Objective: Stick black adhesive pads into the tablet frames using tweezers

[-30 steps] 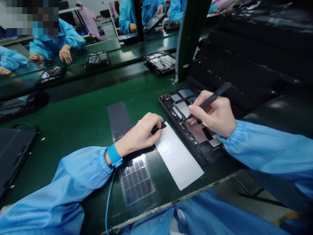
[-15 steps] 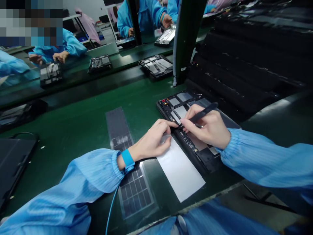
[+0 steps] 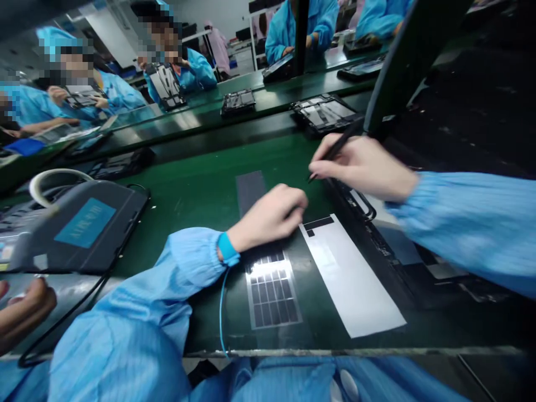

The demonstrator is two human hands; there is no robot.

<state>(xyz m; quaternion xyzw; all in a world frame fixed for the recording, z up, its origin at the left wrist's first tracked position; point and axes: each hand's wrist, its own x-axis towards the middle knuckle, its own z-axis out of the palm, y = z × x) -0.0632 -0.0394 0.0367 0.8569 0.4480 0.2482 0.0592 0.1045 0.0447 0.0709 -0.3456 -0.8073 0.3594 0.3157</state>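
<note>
My right hand (image 3: 362, 163) pinches black tweezers (image 3: 333, 151), their tip hanging just left of the open tablet housing (image 3: 391, 237) and apart from it. That dark housing lies partly under my right forearm. My left hand (image 3: 270, 218) is curled and slightly blurred, with nothing visible in it. It rests over a dark strip sheet (image 3: 250, 192), next to a white backing sheet (image 3: 349, 276). Small black strips (image 3: 318, 224) lie at the white sheet's far end. A dark grid-patterned sheet (image 3: 272, 296) lies below my left wrist.
A dark tablet case (image 3: 79, 226) and a black cord lie on the green bench (image 3: 196, 167) at left. A black upright post (image 3: 412, 61) stands at right. Co-workers in blue smocks handle tablet housings (image 3: 322, 113) farther along. The bench's front edge runs below.
The view has swung, shifting the bench. My left hand has drawn back from the tablet toward the dark strip sheet. My right hand has lifted the tweezers off the housing, moving left.
</note>
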